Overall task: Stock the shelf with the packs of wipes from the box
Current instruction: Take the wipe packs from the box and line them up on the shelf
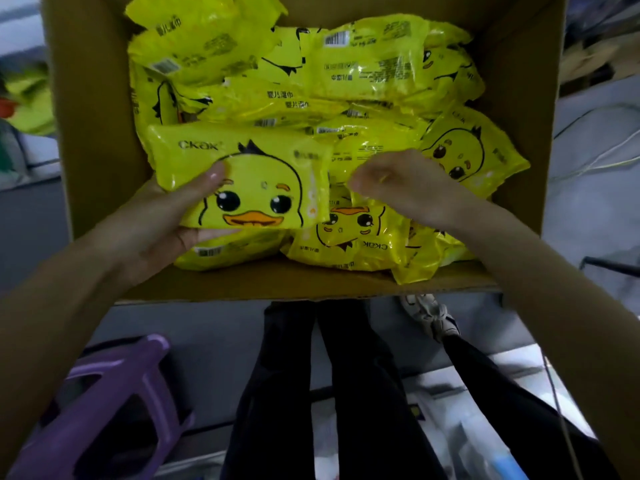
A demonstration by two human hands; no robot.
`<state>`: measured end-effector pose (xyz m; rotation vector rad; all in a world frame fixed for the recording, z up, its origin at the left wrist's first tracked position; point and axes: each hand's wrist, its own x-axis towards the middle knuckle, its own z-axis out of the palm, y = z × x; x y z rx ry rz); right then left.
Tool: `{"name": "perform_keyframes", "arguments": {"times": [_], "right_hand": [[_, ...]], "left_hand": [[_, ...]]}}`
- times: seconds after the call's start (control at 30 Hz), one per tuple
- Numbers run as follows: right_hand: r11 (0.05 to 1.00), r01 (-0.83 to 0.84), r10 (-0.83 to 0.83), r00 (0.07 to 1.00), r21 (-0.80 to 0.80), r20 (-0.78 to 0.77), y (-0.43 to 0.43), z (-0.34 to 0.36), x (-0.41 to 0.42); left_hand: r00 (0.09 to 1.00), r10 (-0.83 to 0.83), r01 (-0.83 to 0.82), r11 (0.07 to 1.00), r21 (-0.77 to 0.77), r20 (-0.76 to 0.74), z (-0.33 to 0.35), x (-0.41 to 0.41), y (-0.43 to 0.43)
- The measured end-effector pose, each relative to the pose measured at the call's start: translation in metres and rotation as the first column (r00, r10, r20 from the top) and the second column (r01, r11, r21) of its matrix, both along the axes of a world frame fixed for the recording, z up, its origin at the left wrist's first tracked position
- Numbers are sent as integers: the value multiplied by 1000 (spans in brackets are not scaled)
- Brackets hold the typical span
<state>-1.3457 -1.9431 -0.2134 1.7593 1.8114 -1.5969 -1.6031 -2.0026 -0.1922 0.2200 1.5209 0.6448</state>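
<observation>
An open cardboard box holds several yellow packs of wipes printed with a duck face. My left hand grips one pack at its left end, thumb on top and fingers beneath, near the box's front left. My right hand reaches into the box just right of that pack, its fingers curled down onto another pack at the front. Whether those fingers pinch the wrapper is hidden. No shelf is in view.
A purple plastic stool stands on the floor at the lower left. Dark trouser legs and a light shoe show below the box. Cables run along the floor at the right, and blurred yellow goods sit at the far left.
</observation>
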Motion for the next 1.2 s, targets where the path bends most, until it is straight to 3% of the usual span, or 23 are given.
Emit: {"name": "perform_keyframes", "arguments": {"times": [0.07, 0.1, 0.2, 0.3, 0.4, 0.5, 0.7, 0.83, 0.97, 1.1, 1.2], "right_hand": [[938, -343, 344, 915, -40, 212, -7, -19, -4], [902, -429, 427, 865, -51, 264, -12, -27, -7], [883, -469, 433, 818, 3, 378, -27, -37, -18], [866, -496, 461, 745, -61, 483, -31, -39, -31], [877, -450, 473, 741, -171, 477, -24, -38, -44], [883, -437, 467, 781, -171, 415, -21, -39, -50], [944, -248, 307, 902, -218, 302, -18, -23, -41], [953, 191, -170, 980, -237, 107, -19, 18, -26], [791, 506, -565, 819, -344, -96, -38, 65, -25], [547, 722, -836, 498, -424, -230, -57, 107, -38], [387, 749, -916, 245, -538, -318, -59, 141, -59]], "left_hand": [[996, 86, -86, 996, 20, -26, -1, -2, -3], [994, 106, -105, 994, 36, -12, -2, -3, -4], [992, 127, -126, 992, 27, -10, -4, -5, -13], [988, 150, -150, 989, 6, -26, -9, -10, -23], [988, 149, -147, 989, 28, -43, -13, -14, -30], [986, 164, -163, 986, 41, -33, -13, -16, -34], [974, 225, -221, 970, 99, -26, -11, -26, -44], [956, 292, -291, 946, 145, 12, -3, -32, -50], [942, 332, -334, 917, 220, 49, 19, -26, -53], [932, 356, -361, 882, 303, 73, 62, -10, -52], [950, 304, -304, 855, 420, 69, 108, 4, -47]]}}
